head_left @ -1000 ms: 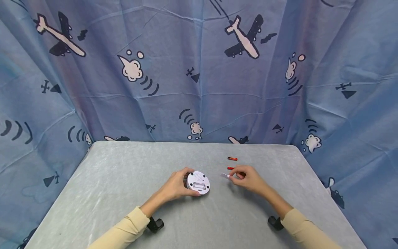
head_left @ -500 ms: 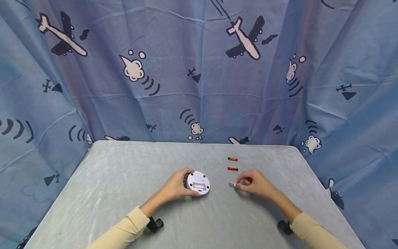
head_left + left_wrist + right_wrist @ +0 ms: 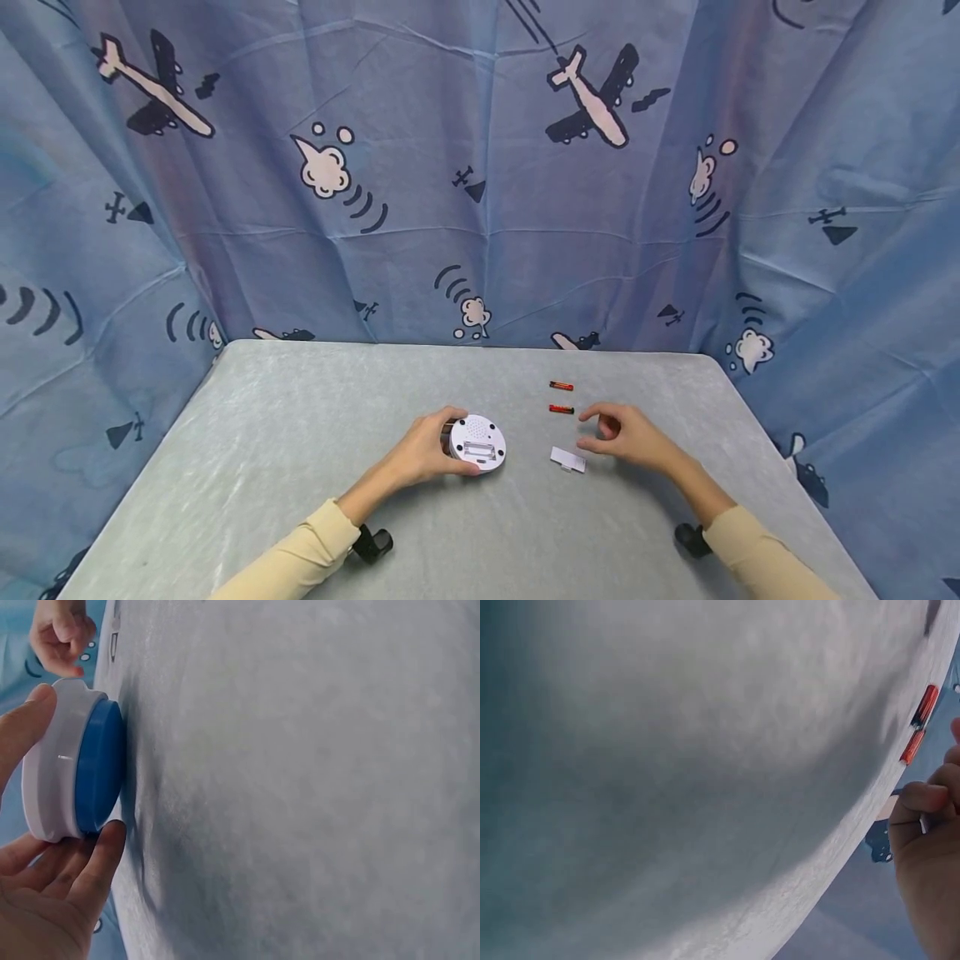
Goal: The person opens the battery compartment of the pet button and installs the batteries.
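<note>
My left hand (image 3: 426, 448) grips a round white device (image 3: 467, 432) by its sides, thumb at the near edge and fingers at the far edge. Its underside faces up, showing an uncovered battery compartment with no battery visible in it. The left wrist view shows a blue part (image 3: 101, 766) on the device's lower side, facing the table. A small white battery cover (image 3: 567, 459) lies on the table to the right of the device. Just above and right of the cover, my right hand (image 3: 633, 435) holds nothing, with thumb and index finger apart.
Two red-and-black batteries (image 3: 561, 409) lie one behind the other on the grey-white table (image 3: 337, 392), beyond the cover. A blue curtain (image 3: 405, 167) printed with airplanes hangs behind the table. A black wrist camera (image 3: 372, 544) sits at the left cuff.
My right hand has moved right and toward me with the battery cover, then let go of it on the table. The left hand and the device have hardly moved.
</note>
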